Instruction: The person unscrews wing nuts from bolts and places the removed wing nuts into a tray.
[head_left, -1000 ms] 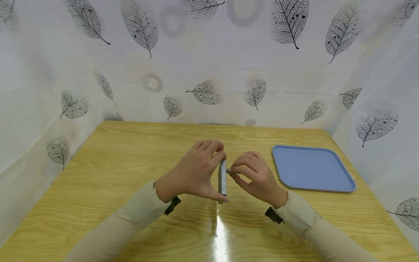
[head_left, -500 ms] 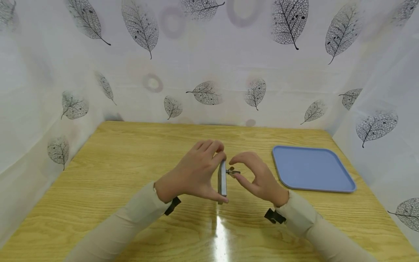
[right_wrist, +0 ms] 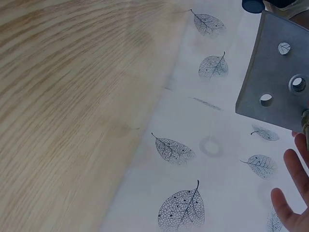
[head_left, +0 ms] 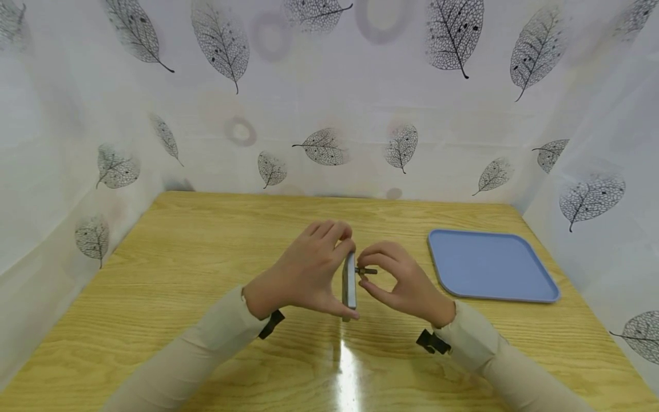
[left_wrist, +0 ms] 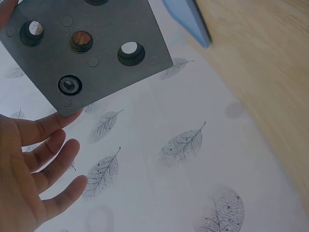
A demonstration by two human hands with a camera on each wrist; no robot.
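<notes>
A grey metal plate (head_left: 349, 281) stands on edge above the table, gripped between the thumb and fingers of the left hand (head_left: 307, 269). In the left wrist view the plate (left_wrist: 104, 63) has several round holes, one with a bolt head (left_wrist: 70, 85) sunk in it. A threaded bolt (head_left: 372, 271) sticks out of the plate's right face. Around the nut (head_left: 362, 271) on this bolt, the right hand (head_left: 409, 283) has its thumb and fingertips. The right wrist view shows the plate's other face (right_wrist: 270, 72), with the right hand (right_wrist: 297, 186) at the lower right, partly cut off.
A blue tray (head_left: 491, 264) lies on the wooden table (head_left: 231, 240), to the right of the hands. White curtains (head_left: 329, 97) with a leaf pattern surround the table at the back and sides.
The right hand's fingers were on the bolt, then parted and came back around the nut, nearer the plate. The left hand and the plate have hardly moved.
</notes>
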